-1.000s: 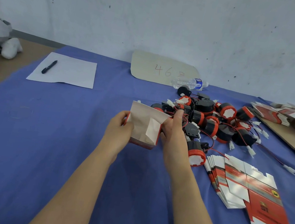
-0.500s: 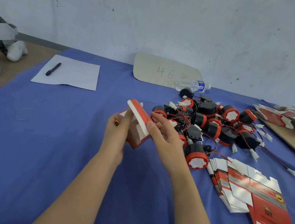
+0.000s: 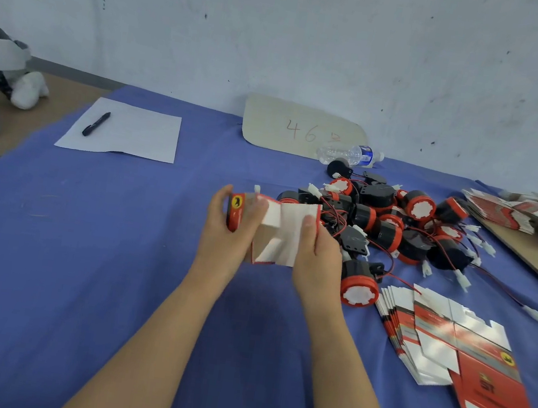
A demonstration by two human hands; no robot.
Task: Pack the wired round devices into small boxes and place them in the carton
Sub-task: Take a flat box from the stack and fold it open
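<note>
Your bare forearms (image 3: 159,337) ran up from the bottom edge, angled inward, so the wrists sat near each other. Your left hand (image 3: 224,232) gripped the left end of the box (image 3: 282,236), with the fingers curled behind it and the thumb laid across its front. Your right hand (image 3: 318,259) held the right side, thumb pressed flat on the white panel and the other fingers hidden behind. Both wrists were nearly straight.

Left hand (image 3: 225,232) and right hand (image 3: 317,255) are both showing bare. Left forearm (image 3: 154,343) and right forearm (image 3: 351,371) are running bare too, from the wrists just behind the grip back to the frame's bottom edge. Fingertips at the grip are blurring slightly.
</note>
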